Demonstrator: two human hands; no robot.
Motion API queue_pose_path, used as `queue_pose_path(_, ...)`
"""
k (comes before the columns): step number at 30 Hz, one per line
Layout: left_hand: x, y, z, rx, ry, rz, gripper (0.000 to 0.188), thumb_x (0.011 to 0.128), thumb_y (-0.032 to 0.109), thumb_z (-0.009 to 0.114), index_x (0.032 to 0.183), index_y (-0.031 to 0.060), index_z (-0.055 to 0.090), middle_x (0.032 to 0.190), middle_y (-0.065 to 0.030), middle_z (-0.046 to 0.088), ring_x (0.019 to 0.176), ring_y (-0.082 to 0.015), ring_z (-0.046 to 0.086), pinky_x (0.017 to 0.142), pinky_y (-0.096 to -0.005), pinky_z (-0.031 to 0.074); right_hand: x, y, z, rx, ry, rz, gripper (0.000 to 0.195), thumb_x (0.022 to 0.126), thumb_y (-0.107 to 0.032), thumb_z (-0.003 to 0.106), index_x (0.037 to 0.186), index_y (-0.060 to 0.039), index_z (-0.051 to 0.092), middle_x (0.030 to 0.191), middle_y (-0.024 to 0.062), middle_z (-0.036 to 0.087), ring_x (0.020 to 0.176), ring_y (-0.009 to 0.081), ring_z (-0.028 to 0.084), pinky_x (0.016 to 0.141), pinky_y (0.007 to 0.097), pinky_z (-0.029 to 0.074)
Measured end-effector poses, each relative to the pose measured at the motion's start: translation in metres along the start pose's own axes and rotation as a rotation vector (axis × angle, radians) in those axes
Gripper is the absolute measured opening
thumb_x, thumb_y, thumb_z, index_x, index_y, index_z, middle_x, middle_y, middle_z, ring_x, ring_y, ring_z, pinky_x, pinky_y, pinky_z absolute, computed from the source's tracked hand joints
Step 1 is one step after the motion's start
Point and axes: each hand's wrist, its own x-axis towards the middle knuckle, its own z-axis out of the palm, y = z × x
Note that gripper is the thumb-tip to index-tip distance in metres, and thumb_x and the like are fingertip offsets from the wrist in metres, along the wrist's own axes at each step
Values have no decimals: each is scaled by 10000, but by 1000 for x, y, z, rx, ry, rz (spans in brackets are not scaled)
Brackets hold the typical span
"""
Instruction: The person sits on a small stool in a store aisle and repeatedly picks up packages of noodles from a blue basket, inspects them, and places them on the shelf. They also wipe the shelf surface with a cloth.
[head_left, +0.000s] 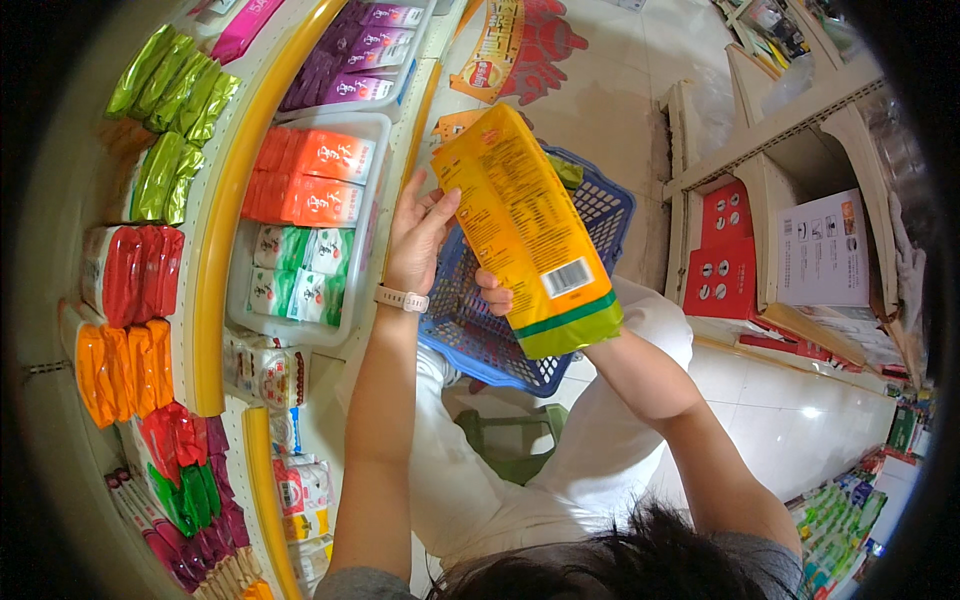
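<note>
A yellow plastic pack (525, 225) with a green lower end is tilted above a blue plastic shopping basket (487, 360). Its printed side, with a barcode, faces up. My right hand (495, 291) reaches behind the pack and grips it, with its fingertips curled around the left edge. At the upper left edge, my left hand (421, 236) holds the pack, its thumb over the front. A pale watch band circles my left wrist. Inside the basket, a green pack (566, 171) shows partly from behind the yellow one.
White plastic bins (364, 300) of orange, green and purple tissue packs line the left shelf. Higher shelving holds coloured packs (150, 277). A green stool (517, 442) stands between my legs. Red boxes (720, 277) and a white box (821, 251) occupy the right shelves.
</note>
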Motion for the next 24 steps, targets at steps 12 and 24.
queue_pose_path(12, -6, -3, 6, -175, -275, -137, 500, 820, 159, 659, 1231, 120, 377, 1104, -42, 533, 1011, -156, 540, 839, -307, 466, 8, 12, -18, 31, -123, 116, 627, 849, -583, 409, 1229, -85, 398, 920, 184, 476, 753, 238, 444, 709, 339, 380)
queue_pose_path(24, -6, -3, 9, -159, -296, -83, 494, 825, 138, 642, 1229, 114, 360, 1094, -60, 530, 999, -160, 544, 820, -312, 480, 8, 16, -11, 50, -133, 120, 615, 842, -556, 441, 1239, -90, 382, 944, 179, 469, 771, 249, 456, 742, 344, 373)
